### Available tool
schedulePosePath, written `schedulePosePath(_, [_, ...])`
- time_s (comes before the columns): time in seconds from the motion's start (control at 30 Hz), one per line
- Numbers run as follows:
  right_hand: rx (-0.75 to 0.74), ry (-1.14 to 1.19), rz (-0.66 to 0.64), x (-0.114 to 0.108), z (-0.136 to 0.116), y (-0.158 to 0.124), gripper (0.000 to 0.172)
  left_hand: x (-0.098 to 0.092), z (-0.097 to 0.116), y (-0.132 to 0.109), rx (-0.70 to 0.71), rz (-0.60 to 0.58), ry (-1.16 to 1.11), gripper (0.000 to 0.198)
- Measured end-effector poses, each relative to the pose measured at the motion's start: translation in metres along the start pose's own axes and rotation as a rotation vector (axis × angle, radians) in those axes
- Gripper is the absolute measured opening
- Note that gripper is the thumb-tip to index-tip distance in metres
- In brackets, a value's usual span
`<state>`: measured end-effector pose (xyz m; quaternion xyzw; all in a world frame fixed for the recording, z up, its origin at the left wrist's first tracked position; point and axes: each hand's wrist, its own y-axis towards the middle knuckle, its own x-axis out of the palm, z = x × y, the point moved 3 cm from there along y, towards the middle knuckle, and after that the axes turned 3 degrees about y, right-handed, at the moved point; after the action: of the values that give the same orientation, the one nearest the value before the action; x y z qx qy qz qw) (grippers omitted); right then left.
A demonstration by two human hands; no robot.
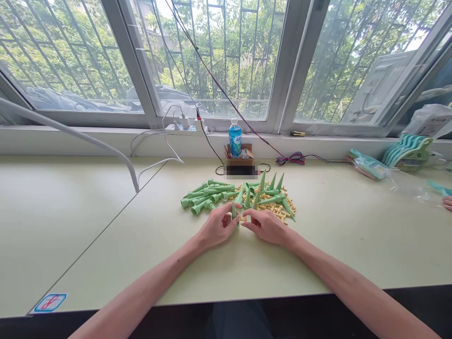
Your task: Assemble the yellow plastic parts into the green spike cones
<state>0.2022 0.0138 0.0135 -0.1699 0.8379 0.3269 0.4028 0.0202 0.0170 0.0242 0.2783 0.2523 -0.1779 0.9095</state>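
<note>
My left hand (pixel 215 228) is closed around a green plastic spike (pixel 233 209) whose tip points up. At the spike's side, my right hand (pixel 267 227) pinches a small yellow plastic valve piece (pixel 243 218); whether it is seated in the spike is too small to tell. Just beyond my hands lies a pile of green spikes (pixel 212 191) with ribbed, hollow ends, mostly on their sides. To the right, several more spikes (pixel 262 181) stand tip up among many loose yellow valve pieces (pixel 280 213).
Behind the pile, a blue-liquid bottle (pixel 235 139) stands at a small cardboard box (pixel 249 153). A white cable (pixel 106 146) arches over the table's left side. Coiled wire (pixel 291 159) and bagged green items (pixel 406 153) lie back right. Another person's hand (pixel 447 202) shows at the right edge.
</note>
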Motion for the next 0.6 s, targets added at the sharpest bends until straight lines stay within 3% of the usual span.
schedulePosePath(0.6, [-0.005, -0.003, -0.012, 0.0004, -0.0007, -0.0006, 0.016, 0.0009, -0.0022, -0.0009, 0.007, -0.021, 0.067, 0.021])
